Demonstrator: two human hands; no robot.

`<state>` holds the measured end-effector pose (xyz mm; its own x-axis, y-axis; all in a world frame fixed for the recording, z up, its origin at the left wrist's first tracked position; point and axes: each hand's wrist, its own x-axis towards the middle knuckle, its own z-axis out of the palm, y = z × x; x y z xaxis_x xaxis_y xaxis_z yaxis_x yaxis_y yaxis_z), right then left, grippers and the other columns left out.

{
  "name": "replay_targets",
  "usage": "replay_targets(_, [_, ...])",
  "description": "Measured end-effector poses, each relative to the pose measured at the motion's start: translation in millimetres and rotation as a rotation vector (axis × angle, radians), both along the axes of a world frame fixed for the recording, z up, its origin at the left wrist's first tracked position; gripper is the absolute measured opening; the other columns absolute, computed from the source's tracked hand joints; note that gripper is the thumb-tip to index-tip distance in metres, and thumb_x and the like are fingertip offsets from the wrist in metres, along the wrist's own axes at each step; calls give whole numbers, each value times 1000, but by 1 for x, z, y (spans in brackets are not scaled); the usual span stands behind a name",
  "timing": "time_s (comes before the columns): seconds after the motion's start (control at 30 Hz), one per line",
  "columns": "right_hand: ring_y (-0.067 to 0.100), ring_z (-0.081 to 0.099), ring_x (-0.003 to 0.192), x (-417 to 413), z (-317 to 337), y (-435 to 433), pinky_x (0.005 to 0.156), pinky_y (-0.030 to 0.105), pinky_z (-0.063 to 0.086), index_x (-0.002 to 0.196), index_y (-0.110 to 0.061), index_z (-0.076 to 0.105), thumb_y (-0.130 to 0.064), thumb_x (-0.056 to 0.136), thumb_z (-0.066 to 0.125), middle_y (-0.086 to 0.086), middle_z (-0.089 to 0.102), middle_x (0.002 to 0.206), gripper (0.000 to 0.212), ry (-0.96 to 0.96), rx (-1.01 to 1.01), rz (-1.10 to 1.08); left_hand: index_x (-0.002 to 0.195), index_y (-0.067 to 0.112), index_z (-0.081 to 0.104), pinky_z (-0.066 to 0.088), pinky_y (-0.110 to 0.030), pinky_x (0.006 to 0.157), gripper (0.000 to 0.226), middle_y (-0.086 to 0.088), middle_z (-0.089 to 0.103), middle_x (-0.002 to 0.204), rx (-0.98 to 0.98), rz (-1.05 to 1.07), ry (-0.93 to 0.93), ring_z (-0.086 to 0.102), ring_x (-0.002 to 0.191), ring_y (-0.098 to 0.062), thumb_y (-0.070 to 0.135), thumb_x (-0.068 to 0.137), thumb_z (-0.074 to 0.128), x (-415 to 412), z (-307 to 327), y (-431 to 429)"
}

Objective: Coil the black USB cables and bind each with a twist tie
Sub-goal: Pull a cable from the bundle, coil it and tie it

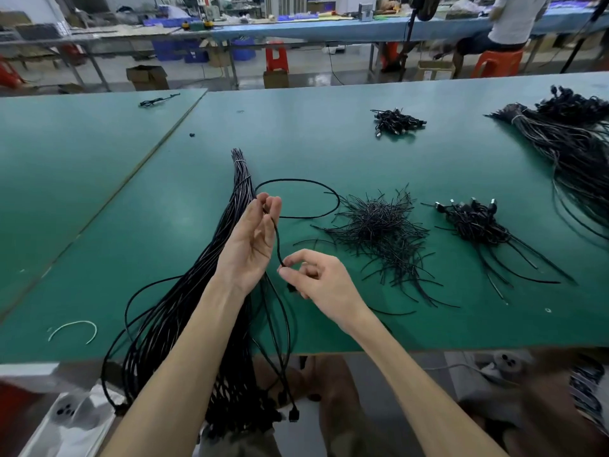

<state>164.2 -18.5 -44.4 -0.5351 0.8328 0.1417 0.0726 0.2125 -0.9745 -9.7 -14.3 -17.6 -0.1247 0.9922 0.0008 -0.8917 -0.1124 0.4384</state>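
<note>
Green tabletop [99, 199] fills the frame. At centre, the left hand [253, 239] pinches one black USB cable [296, 180] at its fingertips, and the right hand [319, 278] pinches it lower down. The cable's slack loop lies near the twist ties [379, 232] and may snag and drag them.

One cable [296, 180] between left hand [248, 242] and right hand [324, 282]. To their right, one tie pile [379, 232], two coiled heaps [474, 222] [398, 122]. Two long bundles [204, 285] [566, 140].
</note>
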Motion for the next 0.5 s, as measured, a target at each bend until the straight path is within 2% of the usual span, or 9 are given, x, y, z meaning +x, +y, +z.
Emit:
replay_targets(0.1, [11, 47, 66, 5, 3, 1, 64, 27, 50, 93, -25, 77, -27, 94, 76, 0, 52, 68, 3, 170, -66, -72, 98, 3, 77, 56, -13, 66, 15, -5, 73, 94, -74, 103, 193, 72, 85, -10, 10, 90, 67, -1, -5, 6])
replay_targets(0.2, [10, 51, 74, 8, 6, 2, 68, 25, 43, 91, -23, 75, -25, 101, 66, 10, 68, 89, 14, 290, -117, -175, 114, -2, 64, 56, -18, 69, 25, -10, 66, 98, -173, 214, 492, 70, 79, -13, 1, 90, 71, 8, -13, 10])
replay_targets(0.23, [12, 53, 72, 8, 7, 1, 64, 25, 43, 92, -19, 74, -23, 103, 63, 8, 69, 87, 16, 322, -141, -185, 121, 1, 59, 56, -20, 70, 33, -10, 63, 103, -202, 266, 634, 70, 81, -14, -1, 90, 72, 11, -16, 9])
replay_targets(0.3, [14, 55, 61, 8, 7, 1, 53, 22, 41, 94, -12, 73, -20, 104, 62, 6, 67, 73, 17, 355, -166, -194, 131, 17, 57, 55, -20, 78, 48, -5, 56, 119, -195, 391, 1037, 68, 96, -11, -2, 90, 73, 16, -20, 8])
replay_targets(0.37, [14, 53, 51, 8, 6, 0, 47, 18, 39, 98, -11, 75, -19, 103, 64, 7, 64, 64, 14, 363, -170, -217, 125, 29, 67, 47, -15, 93, 53, 4, 52, 133, -56, 450, 1482, 56, 120, -11, -6, 86, 71, 19, -20, 6])
replay_targets(0.4, [14, 53, 49, 8, 6, 1, 45, 17, 39, 100, -11, 74, -19, 102, 66, 8, 64, 63, 11, 373, -181, -237, 117, 27, 73, 42, -15, 101, 51, 6, 55, 134, 28, 449, 1622, 52, 126, -11, -11, 83, 67, 21, -20, 5])
replay_targets(0.43, [15, 54, 48, 8, 6, 1, 44, 18, 38, 103, -11, 72, -18, 101, 67, 8, 65, 63, 9, 391, -202, -263, 108, 23, 77, 40, -20, 107, 50, 5, 62, 130, 83, 412, 1667, 53, 127, -11, -17, 81, 61, 24, -19, 4])
replay_targets(0.47, [16, 56, 48, 9, 6, 2, 43, 20, 37, 104, -9, 68, -18, 100, 69, 8, 66, 64, 10, 418, -228, -296, 99, 18, 78, 44, -26, 107, 50, 3, 70, 120, 108, 353, 1638, 61, 120, -10, -22, 79, 55, 28, -17, 2])
replay_targets(0.5, [17, 57, 49, 9, 6, 3, 42, 22, 37, 103, -8, 64, -18, 98, 70, 9, 68, 65, 13, 453, -258, -328, 94, 14, 78, 49, -29, 100, 49, 2, 75, 106, 109, 284, 1576, 68, 107, -7, -23, 78, 50, 32, -15, 0])
